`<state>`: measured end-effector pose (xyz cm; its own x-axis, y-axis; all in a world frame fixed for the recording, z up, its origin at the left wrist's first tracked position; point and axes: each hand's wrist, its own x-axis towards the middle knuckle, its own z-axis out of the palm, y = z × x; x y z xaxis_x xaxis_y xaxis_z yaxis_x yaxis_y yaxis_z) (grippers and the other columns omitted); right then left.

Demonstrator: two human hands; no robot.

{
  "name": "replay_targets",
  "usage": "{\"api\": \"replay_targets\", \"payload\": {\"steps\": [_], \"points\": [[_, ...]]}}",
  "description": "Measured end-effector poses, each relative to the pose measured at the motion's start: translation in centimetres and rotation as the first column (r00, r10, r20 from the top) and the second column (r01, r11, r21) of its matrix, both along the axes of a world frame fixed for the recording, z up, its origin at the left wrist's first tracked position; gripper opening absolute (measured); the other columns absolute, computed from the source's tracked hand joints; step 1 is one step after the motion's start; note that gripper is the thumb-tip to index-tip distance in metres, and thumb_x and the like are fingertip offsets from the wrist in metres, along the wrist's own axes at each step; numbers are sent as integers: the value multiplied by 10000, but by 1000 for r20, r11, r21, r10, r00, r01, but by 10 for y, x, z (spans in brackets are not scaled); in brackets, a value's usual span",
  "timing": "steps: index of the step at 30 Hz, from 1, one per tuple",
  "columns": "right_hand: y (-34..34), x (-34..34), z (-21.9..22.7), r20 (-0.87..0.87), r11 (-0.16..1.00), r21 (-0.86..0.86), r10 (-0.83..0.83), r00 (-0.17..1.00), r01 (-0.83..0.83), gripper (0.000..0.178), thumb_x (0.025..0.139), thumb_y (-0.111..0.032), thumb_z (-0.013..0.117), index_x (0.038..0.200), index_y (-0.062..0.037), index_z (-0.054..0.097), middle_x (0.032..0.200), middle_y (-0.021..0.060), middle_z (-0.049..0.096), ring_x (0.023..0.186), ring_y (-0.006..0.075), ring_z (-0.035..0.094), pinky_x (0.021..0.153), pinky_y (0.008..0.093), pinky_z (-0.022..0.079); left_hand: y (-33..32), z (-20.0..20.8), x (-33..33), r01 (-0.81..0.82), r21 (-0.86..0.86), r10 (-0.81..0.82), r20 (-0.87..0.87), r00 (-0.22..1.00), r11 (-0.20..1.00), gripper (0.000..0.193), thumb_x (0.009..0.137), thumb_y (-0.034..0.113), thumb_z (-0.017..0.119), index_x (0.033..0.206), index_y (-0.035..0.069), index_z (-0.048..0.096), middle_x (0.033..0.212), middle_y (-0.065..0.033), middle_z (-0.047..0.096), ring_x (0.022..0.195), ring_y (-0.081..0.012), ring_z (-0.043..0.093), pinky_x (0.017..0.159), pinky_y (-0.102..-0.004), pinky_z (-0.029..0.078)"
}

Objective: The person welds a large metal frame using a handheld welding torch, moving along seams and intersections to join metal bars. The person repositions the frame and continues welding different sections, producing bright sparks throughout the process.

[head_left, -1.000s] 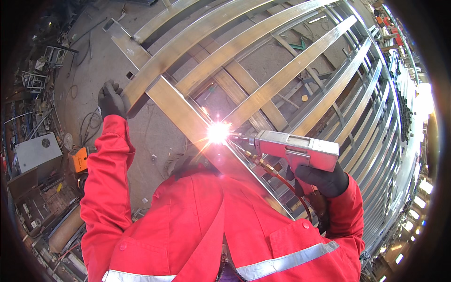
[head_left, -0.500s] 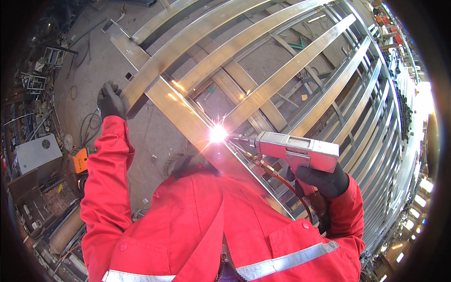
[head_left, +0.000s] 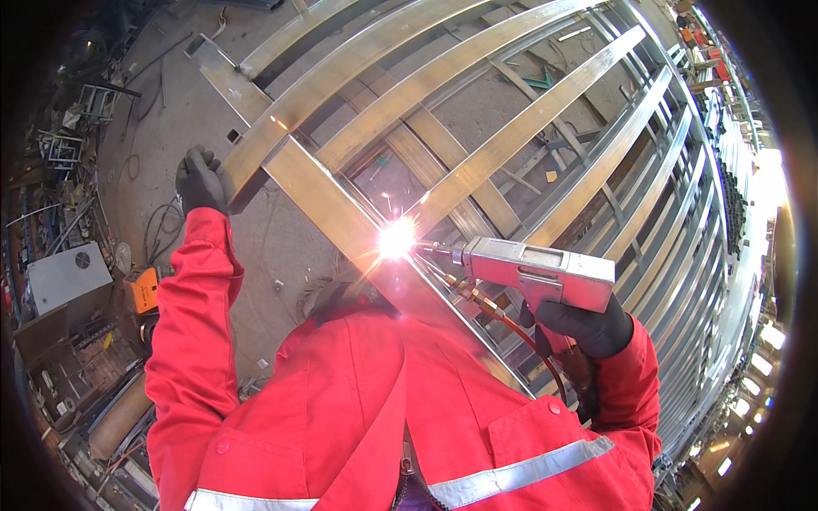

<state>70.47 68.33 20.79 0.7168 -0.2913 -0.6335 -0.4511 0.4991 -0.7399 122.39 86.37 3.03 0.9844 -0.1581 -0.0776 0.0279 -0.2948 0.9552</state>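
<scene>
A handheld laser welding gun (head_left: 541,271), boxy and silver, is gripped by my right hand (head_left: 588,328) in a dark glove. Its nozzle points left at a bright white-pink glare, with sparks, on the seam where a cross tube meets the flat edge tube (head_left: 328,209) of a large metal frame. A red hose (head_left: 520,332) with brass fittings runs beneath the gun. My left hand (head_left: 201,175), also gloved, has its fingers curled at the near end of a rectangular metal tube (head_left: 256,157). The glare hides the weld spot itself.
The frame's parallel bars (head_left: 528,128) stretch away to the right. At left stand a grey metal box (head_left: 70,277), an orange box (head_left: 143,291) and a brown cylinder (head_left: 119,417). Loose cable (head_left: 162,230) lies on the concrete floor near my left arm.
The glare stays at nearly the same spot on the seam. The sparks have changed, with fewer streaking up to the left. Both hands and the gun look almost still.
</scene>
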Motion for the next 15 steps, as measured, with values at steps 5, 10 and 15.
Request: {"api": "replay_targets", "payload": {"steps": [5, 10, 15], "points": [[1, 2, 1, 2, 1000, 13, -15, 1000, 15, 475, 875, -42, 657, 1334, 13, 550, 1124, 119, 700, 1015, 210, 670, 883, 353, 551, 1, 2, -1, 1, 8, -1, -3, 1000, 1000, 462, 1017, 341, 460, 1233, -34, 620, 1058, -144, 675, 906, -225, 655, 824, -354, 522], [1, 1, 1, 20, 1000, 8, -9, 1000, 9, 467, 881, -33, 656, 1334, 12, 551, 1129, 121, 700, 1020, 207, 668, 892, 354, 546, -1, 3, -3, -11, -12, 11, -26, 1000, 1000, 461, 1019, 339, 457, 1252, -28, 608, 1089, -149, 666, 937, -230, 648, 839, -362, 519], [2, 5, 7, -13, 1000, -11, -6, 1000, 6, 453, 893, -42, 662, 1331, 7, 556, 1128, 117, 701, 1024, 198, 661, 890, 346, 541, -1, 4, -2, -10, 0, 10, -30, 999, 1000, 465, 1023, 346, 456, 1258, -28, 603, 1100, -151, 665, 945, -234, 649, 842, -362, 520]]}}
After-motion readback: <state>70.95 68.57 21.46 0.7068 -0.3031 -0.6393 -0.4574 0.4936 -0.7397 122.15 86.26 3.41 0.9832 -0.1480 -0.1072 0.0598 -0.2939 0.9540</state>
